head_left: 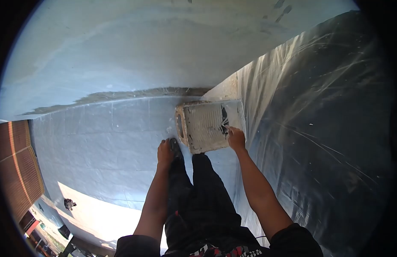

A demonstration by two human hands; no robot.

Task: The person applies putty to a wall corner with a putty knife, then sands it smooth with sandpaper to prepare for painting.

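A paint-crusted tray (205, 124) with a ribbed surface and a handle slot on its left side lies on the floor in front of my feet. My right hand (236, 138) is closed at the tray's right part, on a small tool with a pale, paint-covered end (225, 123); its exact shape is hard to make out. Dark streaks show in the tray beside it. My left hand (165, 152) is left of the tray, beside my dark shoe, with its fingers bent together; whatever they may hold is too small to tell.
A pale wall (121, 55) rises ahead, above a bluish tiled floor (100, 150). Dark plastic sheeting (322, 120) covers the right side. A brown slatted panel (19, 167) stands at far left, and a small dark object (69, 204) lies on the sunlit floor.
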